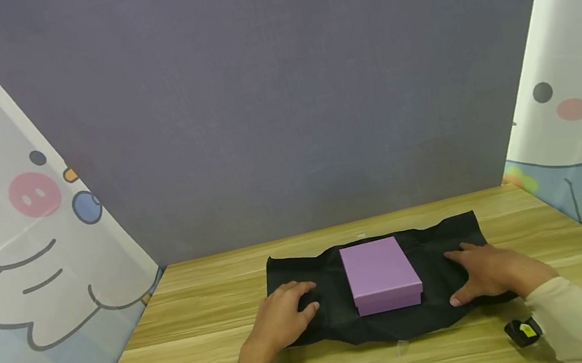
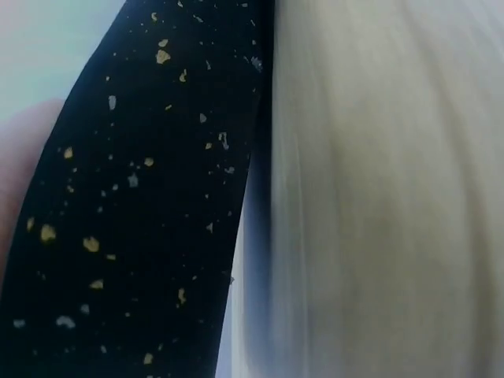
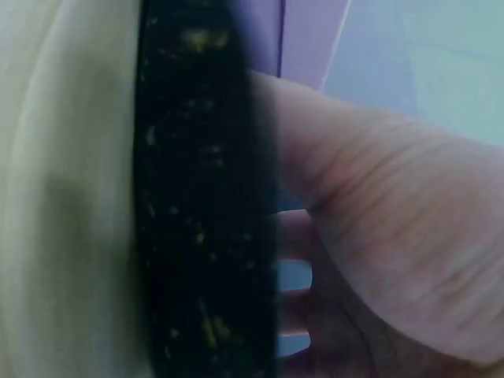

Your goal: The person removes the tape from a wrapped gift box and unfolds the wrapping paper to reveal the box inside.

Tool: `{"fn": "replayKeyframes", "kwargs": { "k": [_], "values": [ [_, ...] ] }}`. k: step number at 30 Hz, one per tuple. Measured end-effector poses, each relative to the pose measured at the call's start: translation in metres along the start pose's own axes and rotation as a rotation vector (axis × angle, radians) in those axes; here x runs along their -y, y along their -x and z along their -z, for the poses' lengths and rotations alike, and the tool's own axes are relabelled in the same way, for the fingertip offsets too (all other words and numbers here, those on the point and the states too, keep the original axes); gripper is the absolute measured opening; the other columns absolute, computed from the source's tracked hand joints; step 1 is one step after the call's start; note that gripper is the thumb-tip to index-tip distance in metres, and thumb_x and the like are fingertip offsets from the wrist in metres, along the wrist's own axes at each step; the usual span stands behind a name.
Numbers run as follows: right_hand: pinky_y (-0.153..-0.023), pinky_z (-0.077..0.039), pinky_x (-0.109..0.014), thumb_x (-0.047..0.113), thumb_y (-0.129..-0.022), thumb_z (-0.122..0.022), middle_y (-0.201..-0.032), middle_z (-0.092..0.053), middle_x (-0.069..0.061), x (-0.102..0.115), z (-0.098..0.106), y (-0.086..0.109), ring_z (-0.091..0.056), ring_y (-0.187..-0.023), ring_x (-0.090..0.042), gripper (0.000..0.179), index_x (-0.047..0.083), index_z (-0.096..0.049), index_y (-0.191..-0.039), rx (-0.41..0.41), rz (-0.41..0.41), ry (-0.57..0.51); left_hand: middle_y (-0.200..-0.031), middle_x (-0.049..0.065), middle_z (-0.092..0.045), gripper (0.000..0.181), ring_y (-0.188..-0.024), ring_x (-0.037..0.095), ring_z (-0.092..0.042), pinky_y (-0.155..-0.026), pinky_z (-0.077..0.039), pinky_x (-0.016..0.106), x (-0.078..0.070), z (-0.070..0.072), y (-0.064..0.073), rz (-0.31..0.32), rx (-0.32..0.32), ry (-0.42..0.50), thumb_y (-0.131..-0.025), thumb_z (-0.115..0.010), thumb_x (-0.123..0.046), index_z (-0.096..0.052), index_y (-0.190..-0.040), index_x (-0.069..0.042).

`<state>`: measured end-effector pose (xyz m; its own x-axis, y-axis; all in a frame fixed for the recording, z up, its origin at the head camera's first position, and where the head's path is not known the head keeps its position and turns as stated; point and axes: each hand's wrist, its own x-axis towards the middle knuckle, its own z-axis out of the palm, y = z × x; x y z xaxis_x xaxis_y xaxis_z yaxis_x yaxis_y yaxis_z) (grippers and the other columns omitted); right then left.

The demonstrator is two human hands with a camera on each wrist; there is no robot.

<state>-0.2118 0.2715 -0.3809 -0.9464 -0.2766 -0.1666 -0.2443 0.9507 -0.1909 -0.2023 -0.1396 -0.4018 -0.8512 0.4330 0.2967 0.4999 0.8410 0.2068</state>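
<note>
A lidded purple box [image 1: 382,274] sits in the middle of a sheet of black wrapping paper [image 1: 332,318] spread on the table. In the left wrist view the sheet's raised edge [image 2: 150,189] shows gold and silver flecks on its outer side. My left hand [image 1: 282,316] rests on the sheet's left part, thumb and fingers spread, apart from the box. At the right part of the sheet, my right hand [image 1: 485,272] lies with its fingers spread, also apart from the box. The right wrist view shows its thumb [image 3: 394,213] behind the flecked paper edge.
The wooden table [image 1: 191,344] reaches back to a grey upright panel [image 1: 285,101]. Cartoon-printed panels stand at the left [image 1: 17,182] and right [image 1: 571,105]. A bit of clear tape [image 1: 402,347] lies at the sheet's front edge.
</note>
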Motion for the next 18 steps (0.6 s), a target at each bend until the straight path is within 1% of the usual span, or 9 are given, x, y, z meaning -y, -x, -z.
{"fn": "replayKeyframes", "kwargs": {
  "k": [4, 8, 11, 14, 18],
  "values": [
    [-0.086, -0.039, -0.075, 0.064, -0.071, -0.080, -0.138, -0.044, -0.041, 0.002, 0.004, 0.002, -0.043, -0.119, -0.065, 0.099, -0.003, -0.054, -0.139, -0.087, 0.016, 0.055, -0.125, 0.001, -0.067, 0.036, -0.114, 0.024, -0.063, -0.085, -0.055, 0.048, 0.000, 0.002, 0.001, 0.002, -0.006, -0.002, -0.096, -0.068, -0.034, -0.068, -0.130, -0.021],
    [-0.084, -0.040, -0.075, 0.059, -0.078, -0.078, -0.136, -0.049, -0.036, 0.006, 0.008, 0.003, -0.047, -0.120, -0.060, 0.088, -0.003, -0.056, -0.137, -0.169, 0.029, 0.069, -0.125, 0.001, -0.067, 0.035, -0.114, 0.025, -0.063, -0.085, -0.055, 0.048, 0.000, 0.005, 0.001, 0.003, -0.018, -0.002, -0.096, -0.069, -0.033, -0.069, -0.129, -0.021],
    [-0.084, -0.040, -0.076, 0.059, -0.082, -0.074, -0.135, -0.053, -0.033, 0.011, 0.011, 0.006, -0.049, -0.120, -0.057, 0.082, -0.002, -0.058, -0.136, -0.206, 0.046, 0.059, -0.125, 0.002, -0.067, 0.035, -0.115, 0.025, -0.063, -0.086, -0.055, 0.048, -0.002, 0.008, 0.001, 0.003, -0.033, -0.009, -0.096, -0.069, -0.032, -0.069, -0.129, -0.020],
    [-0.085, -0.041, -0.074, 0.060, -0.086, -0.070, -0.133, -0.056, -0.030, 0.016, 0.013, 0.008, -0.051, -0.120, -0.055, 0.078, 0.001, -0.059, -0.136, -0.227, 0.075, 0.054, -0.125, 0.002, -0.068, 0.035, -0.114, 0.025, -0.063, -0.087, -0.055, 0.048, -0.003, 0.012, 0.002, -0.001, -0.048, -0.018, -0.095, -0.069, -0.032, -0.070, -0.128, -0.019],
    [-0.086, -0.044, -0.069, 0.056, -0.090, -0.067, -0.129, -0.059, -0.028, 0.022, 0.013, 0.007, -0.054, -0.118, -0.052, 0.071, 0.001, -0.061, -0.133, -0.278, 0.113, 0.056, -0.123, 0.002, -0.069, 0.033, -0.113, 0.025, -0.064, -0.088, -0.054, 0.048, -0.005, 0.015, 0.001, -0.017, -0.080, -0.013, -0.096, -0.068, -0.032, -0.071, -0.126, -0.018]
  ]
}}
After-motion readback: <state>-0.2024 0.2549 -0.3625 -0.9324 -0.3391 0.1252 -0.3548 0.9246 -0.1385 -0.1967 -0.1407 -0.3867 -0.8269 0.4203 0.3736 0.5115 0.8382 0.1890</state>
